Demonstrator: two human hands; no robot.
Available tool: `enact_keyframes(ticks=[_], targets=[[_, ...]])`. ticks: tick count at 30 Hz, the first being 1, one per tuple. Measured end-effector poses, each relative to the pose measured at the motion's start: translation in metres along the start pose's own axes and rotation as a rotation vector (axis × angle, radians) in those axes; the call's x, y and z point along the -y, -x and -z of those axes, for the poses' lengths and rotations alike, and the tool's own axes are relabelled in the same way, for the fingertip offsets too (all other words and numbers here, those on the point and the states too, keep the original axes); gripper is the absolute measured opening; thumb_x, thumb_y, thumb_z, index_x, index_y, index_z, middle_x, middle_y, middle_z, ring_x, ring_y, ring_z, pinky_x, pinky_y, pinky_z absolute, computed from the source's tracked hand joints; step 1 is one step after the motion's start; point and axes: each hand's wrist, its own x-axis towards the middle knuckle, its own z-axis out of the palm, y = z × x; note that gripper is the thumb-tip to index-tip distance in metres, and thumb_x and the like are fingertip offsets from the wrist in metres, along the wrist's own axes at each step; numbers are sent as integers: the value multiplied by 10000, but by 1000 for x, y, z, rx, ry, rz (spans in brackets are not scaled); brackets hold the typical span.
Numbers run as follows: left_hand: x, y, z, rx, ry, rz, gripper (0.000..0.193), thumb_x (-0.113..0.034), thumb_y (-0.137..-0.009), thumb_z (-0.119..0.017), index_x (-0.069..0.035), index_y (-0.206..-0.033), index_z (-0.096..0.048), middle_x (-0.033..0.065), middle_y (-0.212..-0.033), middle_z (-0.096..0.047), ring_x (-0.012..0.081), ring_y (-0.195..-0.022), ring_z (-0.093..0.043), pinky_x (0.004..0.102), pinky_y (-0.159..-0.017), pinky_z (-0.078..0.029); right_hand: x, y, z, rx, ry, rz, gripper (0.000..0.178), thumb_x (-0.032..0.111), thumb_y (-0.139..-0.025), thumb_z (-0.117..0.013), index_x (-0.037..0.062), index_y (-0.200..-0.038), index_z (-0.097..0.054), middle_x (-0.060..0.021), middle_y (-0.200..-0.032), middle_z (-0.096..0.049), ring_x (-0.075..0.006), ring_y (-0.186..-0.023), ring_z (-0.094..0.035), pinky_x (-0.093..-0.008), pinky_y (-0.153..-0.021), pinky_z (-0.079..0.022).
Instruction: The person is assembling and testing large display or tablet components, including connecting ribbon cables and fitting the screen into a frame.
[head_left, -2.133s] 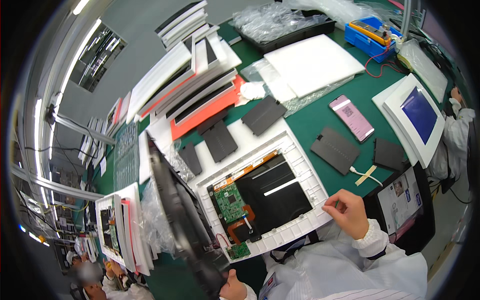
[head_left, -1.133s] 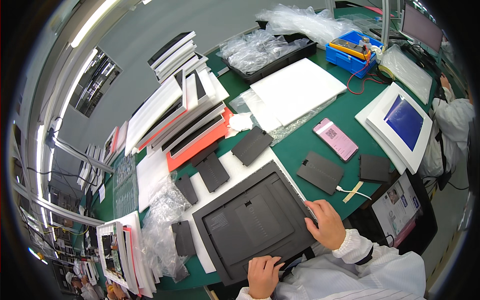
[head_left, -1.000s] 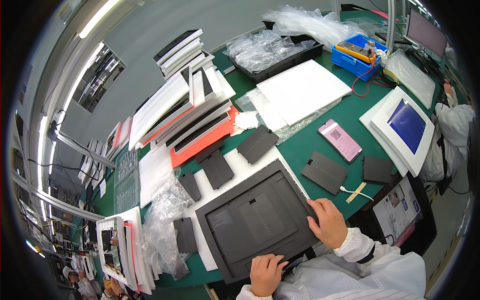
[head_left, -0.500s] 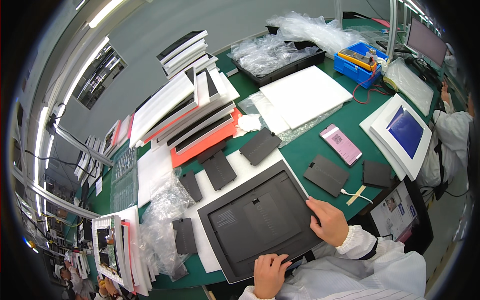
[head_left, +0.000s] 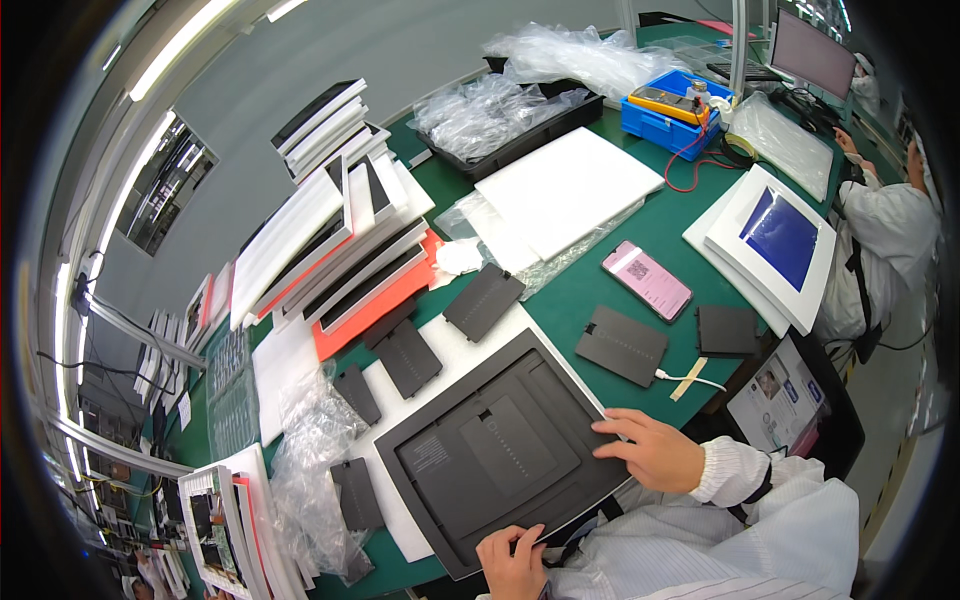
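Observation:
A black framed panel (head_left: 440, 458) lies back side up, partly on a white foam sheet (head_left: 412, 535), with a flat dark rectangular pack (head_left: 522, 440) in its recess. My right hand (head_left: 655, 450) holds the panel's right edge, fingers reaching over the rim. At the near edge, my left hand (head_left: 512, 562) has its fingers bent over the frame. The undersides of both grips are hidden. Similar dark packs lie around the panel: one (head_left: 484, 303) beyond it, another (head_left: 357, 493) to its left, and one (head_left: 622, 345) at right beside a white cable (head_left: 700, 380).
Tall stacks of white-framed panels (head_left: 340, 235) stand far left. Crumpled clear plastic bags (head_left: 310, 450) lie left. Behind are a black tray (head_left: 500, 145) of plastic wrap and a blue bin (head_left: 665, 125). A phone (head_left: 647, 280) and a white-framed panel (head_left: 770, 245) sit right.
The whole view has shifted, so the table's things sit further left. My right hand's fingers now stretch further over the panel's rim. Both hands stay at the panel's edges.

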Motion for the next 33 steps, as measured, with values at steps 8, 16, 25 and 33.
enact_keyframes(ticks=[8, 16, 25, 33], targets=[[17, 4, 4, -63, 86, -87, 271, 30, -610, -654, -77, -856, -617, 29, -846, -585, 217, -780, -556, 344, -724, -425, 6, 10, 22, 235, 209, 149, 369, -7, -660, -602, 77, -1017, -565, -116, -1141, -489, -359, -1230, -360, -426, -1008, -350], [8, -30, 74, -134, -22, -361, 239, -65, -662, -663, -81, -892, -598, 117, -970, -627, 233, -790, -574, 350, -678, -438, 3, -29, 75, 76, 79, 473, 392, 12, -579, -661, 102, -955, -597, -53, -961, -557, -252, -1043, -550, -428, -926, -425], [20, -113, 114, -541, -188, -387, 360, -80, -710, -744, -84, -915, -448, 151, -1022, -632, 287, -850, -599, 396, -814, -448, -20, -124, 74, -207, -406, 156, 230, 19, -785, -605, 3, -1015, -596, -129, -994, -624, -188, -941, -600, -275, -797, -474], [149, -75, 92, -614, 364, 165, 257, -105, -864, -587, 24, -1078, -527, 109, -1060, -594, 215, -1030, -538, 339, -947, -376, -35, -144, 51, -273, -762, -53, 196, 18, -820, -597, -17, -1011, -568, -66, -907, -640, -131, -808, -615, -252, -753, -515]])
